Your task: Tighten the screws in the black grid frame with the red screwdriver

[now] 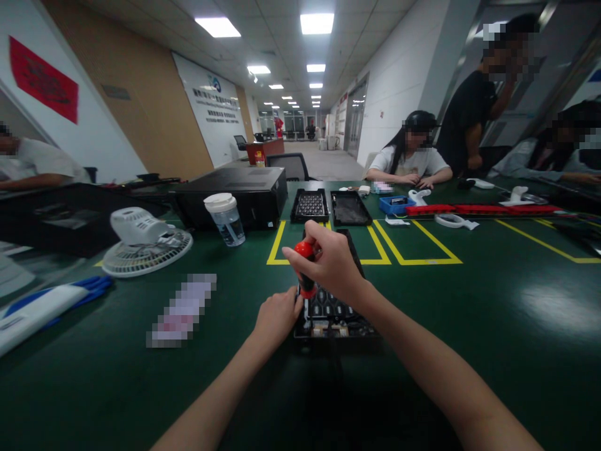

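My right hand (334, 263) grips a screwdriver (306, 270) with a red and black handle, held upright over a black tray-like part (334, 313) on the green table (469, 326). My left hand (277, 316) rests at that part's left edge, fingers curled against it beside the screwdriver's lower end. The screwdriver's tip is hidden between my hands.
Two black trays (310, 205) (350, 208) lie farther back inside yellow floor-tape lines. A clear bottle (226, 219), a black box (235, 194) and a white fan (141, 241) stand at left. Blue bin (394, 204) and red strip (479, 210) at right. Other people sit at the far side.
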`<state>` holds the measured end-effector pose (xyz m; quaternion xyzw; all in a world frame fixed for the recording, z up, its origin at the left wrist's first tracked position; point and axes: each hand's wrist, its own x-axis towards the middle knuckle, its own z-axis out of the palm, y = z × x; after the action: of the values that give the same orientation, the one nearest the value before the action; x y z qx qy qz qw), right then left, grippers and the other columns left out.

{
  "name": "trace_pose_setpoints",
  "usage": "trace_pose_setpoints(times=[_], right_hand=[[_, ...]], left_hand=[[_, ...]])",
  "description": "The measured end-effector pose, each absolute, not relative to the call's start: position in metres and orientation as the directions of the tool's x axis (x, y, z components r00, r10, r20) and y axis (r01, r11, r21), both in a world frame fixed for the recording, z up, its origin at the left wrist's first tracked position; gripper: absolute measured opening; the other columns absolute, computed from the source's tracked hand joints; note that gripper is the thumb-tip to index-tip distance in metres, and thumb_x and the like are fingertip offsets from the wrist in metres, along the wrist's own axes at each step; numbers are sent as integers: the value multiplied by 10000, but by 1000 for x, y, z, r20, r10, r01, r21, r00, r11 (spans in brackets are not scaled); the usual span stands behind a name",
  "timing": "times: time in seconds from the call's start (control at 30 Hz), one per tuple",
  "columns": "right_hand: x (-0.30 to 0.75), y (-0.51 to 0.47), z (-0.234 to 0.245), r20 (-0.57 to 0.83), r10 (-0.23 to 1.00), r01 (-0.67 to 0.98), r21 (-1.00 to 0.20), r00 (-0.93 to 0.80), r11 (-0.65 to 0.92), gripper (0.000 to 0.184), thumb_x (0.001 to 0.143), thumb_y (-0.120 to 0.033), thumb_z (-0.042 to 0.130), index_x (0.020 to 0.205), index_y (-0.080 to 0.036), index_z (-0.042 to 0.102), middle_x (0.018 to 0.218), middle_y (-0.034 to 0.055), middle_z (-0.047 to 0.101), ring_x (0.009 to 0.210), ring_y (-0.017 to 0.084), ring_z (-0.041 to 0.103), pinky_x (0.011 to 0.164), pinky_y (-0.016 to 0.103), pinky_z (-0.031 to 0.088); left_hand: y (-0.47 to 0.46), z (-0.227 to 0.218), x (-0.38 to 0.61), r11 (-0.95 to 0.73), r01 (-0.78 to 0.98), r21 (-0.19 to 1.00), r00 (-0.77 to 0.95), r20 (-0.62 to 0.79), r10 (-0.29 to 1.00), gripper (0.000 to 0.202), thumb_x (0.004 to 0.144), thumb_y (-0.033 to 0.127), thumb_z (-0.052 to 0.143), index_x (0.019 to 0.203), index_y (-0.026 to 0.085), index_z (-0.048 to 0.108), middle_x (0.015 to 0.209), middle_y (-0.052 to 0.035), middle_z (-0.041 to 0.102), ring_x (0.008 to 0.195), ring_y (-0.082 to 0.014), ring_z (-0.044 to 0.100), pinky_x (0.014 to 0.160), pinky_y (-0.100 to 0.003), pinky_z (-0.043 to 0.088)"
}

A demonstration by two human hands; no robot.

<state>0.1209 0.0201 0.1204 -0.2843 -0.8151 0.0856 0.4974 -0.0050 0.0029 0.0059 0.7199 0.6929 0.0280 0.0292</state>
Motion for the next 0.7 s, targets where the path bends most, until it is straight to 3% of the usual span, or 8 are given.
trace_pose_setpoints(times=[0.7], right_hand=[[116, 15, 116, 811, 534, 561, -333, -240, 758, 256, 757, -332, 487, 626, -173, 336, 576, -40, 332, 522, 75, 306, 514, 219, 268]], left_hand=[[2, 11, -2, -9, 997, 73, 12, -32, 999, 352, 846, 377, 227, 934, 188, 509, 811, -70, 629, 761, -188, 604, 662, -272, 422]])
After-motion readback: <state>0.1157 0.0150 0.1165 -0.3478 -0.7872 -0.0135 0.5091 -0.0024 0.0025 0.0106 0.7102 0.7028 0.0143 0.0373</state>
